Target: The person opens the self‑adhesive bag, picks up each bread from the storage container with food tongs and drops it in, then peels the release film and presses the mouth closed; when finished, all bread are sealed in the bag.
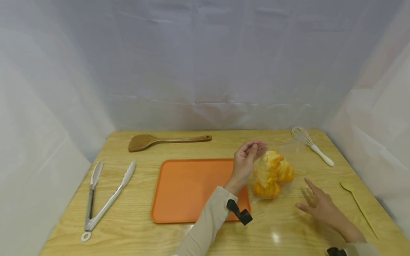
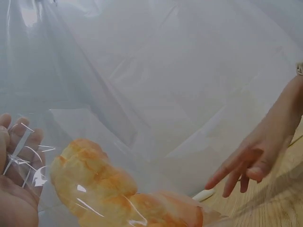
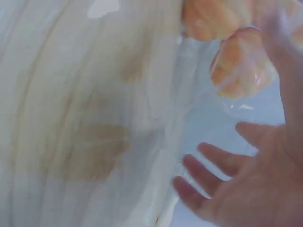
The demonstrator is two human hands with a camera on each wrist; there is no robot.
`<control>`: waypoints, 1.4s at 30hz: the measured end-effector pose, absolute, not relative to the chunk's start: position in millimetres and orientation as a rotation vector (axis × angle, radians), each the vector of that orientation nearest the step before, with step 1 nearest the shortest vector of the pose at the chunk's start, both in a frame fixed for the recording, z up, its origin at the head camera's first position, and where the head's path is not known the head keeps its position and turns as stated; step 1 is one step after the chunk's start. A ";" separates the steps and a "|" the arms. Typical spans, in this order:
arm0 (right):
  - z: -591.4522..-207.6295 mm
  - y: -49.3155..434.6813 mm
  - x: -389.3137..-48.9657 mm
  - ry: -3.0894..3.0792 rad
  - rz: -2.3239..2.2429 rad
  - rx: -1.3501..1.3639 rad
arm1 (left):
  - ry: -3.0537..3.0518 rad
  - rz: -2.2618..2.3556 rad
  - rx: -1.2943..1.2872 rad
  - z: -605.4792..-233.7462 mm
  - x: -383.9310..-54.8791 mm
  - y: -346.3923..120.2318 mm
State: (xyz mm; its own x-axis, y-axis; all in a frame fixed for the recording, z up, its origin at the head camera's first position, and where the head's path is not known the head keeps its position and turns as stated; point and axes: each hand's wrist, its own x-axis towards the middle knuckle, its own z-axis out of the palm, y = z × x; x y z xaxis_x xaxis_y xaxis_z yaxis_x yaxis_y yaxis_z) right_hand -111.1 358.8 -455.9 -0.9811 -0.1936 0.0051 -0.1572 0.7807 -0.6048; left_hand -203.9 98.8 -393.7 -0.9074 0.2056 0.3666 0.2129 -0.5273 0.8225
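Note:
A clear plastic bag (image 1: 293, 151) holds golden-brown bread rolls (image 1: 272, 174), which look like croissants. My left hand (image 1: 245, 161) pinches the bag's upper left edge between thumb and fingers, over the right part of the orange tray (image 1: 198, 192). In the left wrist view, wrinkled plastic glints by the left fingers, and the bread (image 2: 94, 184) lies beside them. To the right of the bag is my right hand (image 1: 323, 206), its fingers spread and nothing in them. The right wrist view shows that hand (image 3: 246, 184) apart from the bread (image 3: 244, 66).
Metal tongs (image 1: 105, 209) lie spread at the left. A wooden spatula (image 1: 169, 139) is behind the tray. Toward the right edge are a whisk (image 1: 312, 145) with a white handle and a yellowish spoon (image 1: 358, 206). Pale sheeting (image 1: 205, 71) surrounds the wooden table (image 1: 128, 234).

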 end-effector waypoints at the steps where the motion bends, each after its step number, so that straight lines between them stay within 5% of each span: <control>1: -452.3 358.7 -110.9 2.921 -1.021 -0.259 | -1.524 -2.657 -0.678 -393.5 -204.0 99.0; 12: -389.1 346.1 -106.6 3.199 -1.596 -0.250 | -1.535 -2.645 -0.677 -395.0 -205.4 99.3; 19: -351.4 343.7 -141.4 3.164 -1.576 -0.245 | -1.537 -2.637 -0.686 -395.0 -206.3 98.9; 28: -352.7 361.1 -202.6 2.693 -1.732 -0.226 | -1.522 -2.679 -0.689 -394.2 -205.3 97.0; 34: -357.5 366.7 -197.6 2.403 -2.228 -0.278 | -1.469 -2.762 -0.563 -389.4 -210.9 91.6; 42: -356.9 371.7 -183.1 2.432 -2.200 -0.217 | -1.586 -2.657 -0.563 -387.4 -219.8 88.2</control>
